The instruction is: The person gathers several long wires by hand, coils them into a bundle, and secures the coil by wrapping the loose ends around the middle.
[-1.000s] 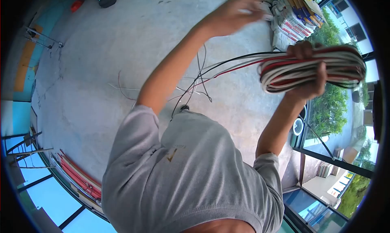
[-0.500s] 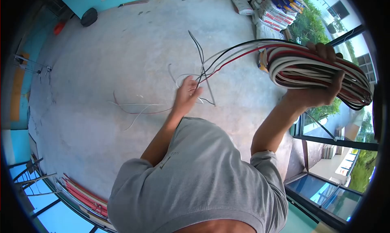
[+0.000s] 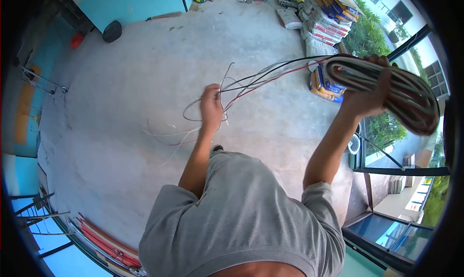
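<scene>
At the right, my right hand (image 3: 368, 99) is wrapped round a looped bundle of electrical wire (image 3: 411, 96) in white, black and dark red. The bundle is raised off the floor and slightly blurred. From its left end, loose wire strands (image 3: 278, 70) in black, white, grey and red run left to my left hand (image 3: 211, 109). That hand is closed on the strands, though its palm side is partly hidden. Past it, thin white and reddish wire tails (image 3: 176, 133) spread out to the left, and a grey strand curls beside the wrist.
Stacked bags (image 3: 328, 28) and blue-and-yellow sacks (image 3: 325, 86) stand on the concrete floor (image 3: 130, 84) by the window side. Red pipes (image 3: 106, 241) lie along the lower left wall. A dark round object (image 3: 112, 31) sits near the turquoise panel (image 3: 130, 5).
The wire bundle has tilted, its right end swinging down. My left hand has shifted slightly left and its fingers have closed on the strands. The view has tipped up a little.
</scene>
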Tool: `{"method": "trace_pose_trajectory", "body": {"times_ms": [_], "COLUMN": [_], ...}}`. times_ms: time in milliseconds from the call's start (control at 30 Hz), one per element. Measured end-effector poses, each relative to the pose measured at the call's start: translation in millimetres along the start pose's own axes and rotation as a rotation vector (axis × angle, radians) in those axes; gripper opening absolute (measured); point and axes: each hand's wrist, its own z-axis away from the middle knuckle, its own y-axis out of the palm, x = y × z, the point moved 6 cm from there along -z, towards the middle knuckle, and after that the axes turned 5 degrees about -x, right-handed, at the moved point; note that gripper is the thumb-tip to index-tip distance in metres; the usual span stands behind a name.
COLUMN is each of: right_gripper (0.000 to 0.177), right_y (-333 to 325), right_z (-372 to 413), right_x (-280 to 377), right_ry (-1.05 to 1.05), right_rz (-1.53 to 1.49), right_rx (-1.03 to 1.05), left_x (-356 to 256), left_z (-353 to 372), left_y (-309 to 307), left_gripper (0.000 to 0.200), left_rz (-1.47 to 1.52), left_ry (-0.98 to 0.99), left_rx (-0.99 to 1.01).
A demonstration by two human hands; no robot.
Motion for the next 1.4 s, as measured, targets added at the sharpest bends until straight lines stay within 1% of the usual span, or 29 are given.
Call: {"method": "trace_pose_trajectory", "body": {"times_ms": [33, 67, 100, 133, 167, 200, 233, 267, 333, 367, 433, 467, 533, 567, 600, 667, 700, 733, 767, 800, 867, 967, 1033, 1067, 1100, 1200, 1233, 1333, 1400], "right_gripper": [0.021, 0.021, 0.022, 0.024, 0.027, 0.03, 0.028, 0.028, 0.036, 0.038, 0.041, 0.042, 0.043, 0.04, 0.039, 0.036, 0.035, 0.033, 0.033, 0.035, 0.035, 0.039, 0.04, 0.04, 0.041, 0.045, 0.047, 0.044, 0.043], "right_y": [-10.2, -20.6, -36.2, -56.6, -88.1, -118.8, -147.2, -173.0, -195.8, -213.9, -246.2, -252.6, -261.0, -269.3, -277.2, -296.2, -301.8, -314.0, -329.4, -331.0, -344.1, -347.2, -329.3, -321.7, -316.2, -310.7, -315.7, -323.9, -325.0], "right_z": [-7.1, -13.1, -21.6, -31.2, -42.3, -55.4, -66.4, -75.7, -86.0, -93.5, -104.0, -103.5, -110.1, -112.4, -116.3, -130.3, -132.9, -139.9, -149.1, -153.6, -172.1, -180.5, -184.1, -185.7, -184.0, -193.0, -196.1, -203.0, -201.2], "right_x": [1.3, 4.5, 4.8, 6.6, 5.7, 3.9, 4.2, 7.2, 29.9, 34.0, 36.2, 38.5, 39.8, 38.4, 39.9, 40.7, 37.1, 40.6, 46.0, 53.7, 73.2, 83.7, 75.9, 74.3, 69.3, 62.2, 60.6, 61.8, 69.5], "right_ry": [-0.156, -0.309, -0.377, -0.444, -0.437, -0.43, -0.384, -0.342, -0.678, -0.657, -0.612, -0.594, -0.572, -0.56, -0.596, -0.66, -0.635, -0.613, -0.546, -0.557, -0.652, -0.698, -0.665, -0.655, -0.553, -0.687, -0.587, -0.582, -0.575], "right_rz": [0.241, 0.483, 0.548, 0.611, 0.715, 0.815, 0.811, 0.806, 1.03, 1.066, 1.138, 1.208, 1.334, 1.278, 1.343, 1.464, 1.49, 1.52, 1.536, 1.602, 1.732, 1.528, 1.723, 1.819, 1.912, 1.739, 1.714, 1.812, 1.778], "right_rx": [-0.06, -0.117, -0.144, -0.167, -0.205, -0.234, -0.33, -0.437, -0.418, -0.438, -0.477, -0.46, -0.421, -0.439, -0.405, -0.31, -0.311, -0.321, -0.371, -0.355, -0.386, -0.415, -0.373, -0.36, -0.406, -0.271, -0.327, -0.418, -0.408], "left_x": [-11.7, 8.0, 61.9, 75.9, 110.7, 160.0, 228.1, 282.7, 283.8, 273.9, 199.3, 176.1, 151.0, 141.8, 130.8, 103.7, 87.4, 74.4, 60.4, 48.4, 28.7, -38.7, 17.9, 39.1, 45.1, 46.5, 46.9, 40.8, 51.2], "left_z": [-13.1, -24.1, -34.0, -42.8, -42.7, -47.5, -22.3, 2.9, 37.1, 51.7, 76.8, 84.6, 99.4, 106.5, 110.1, 124.3, 132.1, 131.5, 140.0, 150.3, 170.0, 122.7, 127.3, 127.7, 126.5, 119.8, 116.2, 104.8, 95.7], "left_y": [-34.2, -77.0, -127.7, -179.0, -239.3, -314.8, -400.7, -475.6, -594.8, -642.6, -651.8, -659.3, -679.1, -688.8, -701.7, -730.8, -749.4, -765.5, -791.8, -828.0, -866.7, -827.3, -880.8, -890.5, -896.9, -894.5, -893.3, -884.0, -877.7], "left_gripper": [0.034, 0.034, 0.032, 0.028, 0.018, 0.01, 0.005, 0.001, 0.012, 0.019, 0.021, 0.023, 0.026, 0.028, 0.029, 0.03, 0.03, 0.029, 0.029, 0.028, 0.028, 0.024, 0.025, 0.026, 0.029, 0.037, 0.039, 0.047, 0.052], "left_rz": [-0.086, -0.238, -0.028, 0.087, -0.039, -0.666, -0.254, 0.177, -0.075, -0.173, -0.954, -1.179, -1.457, -1.567, -1.659, -1.755, -1.796, -1.836, -1.566, -1.277, -0.673, -1.599, -0.785, -0.427, -0.381, -0.637, -0.777, -1.205, -1.45], "left_ry": [0.042, 0.054, -0.144, -0.447, -0.504, -0.203, -0.343, -0.386, -0.746, -0.932, -1.001, -1.017, -1.026, -1.039, -1.053, -1.095, -1.115, -1.119, -1.047, -0.958, -0.743, -0.626, -0.671, -0.747, -0.803, -0.867, -0.901, -1.037, -1.133], "left_rx": [-0.085, -0.19, -0.308, -0.389, -0.52, -0.501, -0.724, -1.01, -1.087, -1.095, -0.99, -0.921, -0.775, -0.696, -0.643, -0.634, -0.655, -0.675, -0.909, -1.112, -1.44, -1.148, -1.026, -1.006, -1.078, -1.205, -1.219, -1.296, -1.26]}}
